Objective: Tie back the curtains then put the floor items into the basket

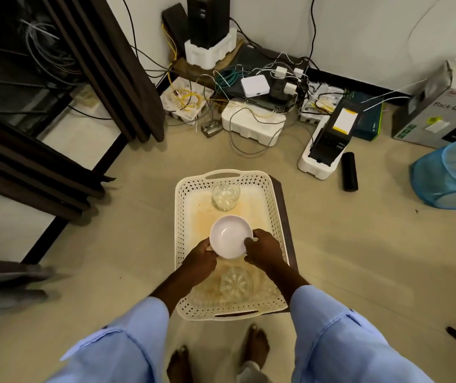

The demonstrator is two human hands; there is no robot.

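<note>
A cream perforated basket (275,214) lies on the floor in front of me. I hold a white bowl (228,234) over its middle with both hands: my left hand (200,259) grips the near-left rim and my right hand (265,251) the right rim. A clear glass (225,196) lies at the basket's far end, and a cut-glass bowl (236,283) sits at its near end, partly behind my wrists. Dark brown curtains (116,78) hang at the left.
A tangle of cables, routers and white foam blocks (251,120) fills the corner ahead. A black cylinder (349,171) lies on the floor to the right, beside a blue mesh hamper (453,172) and a UPS box (439,117). My bare feet (254,346) stand near the basket.
</note>
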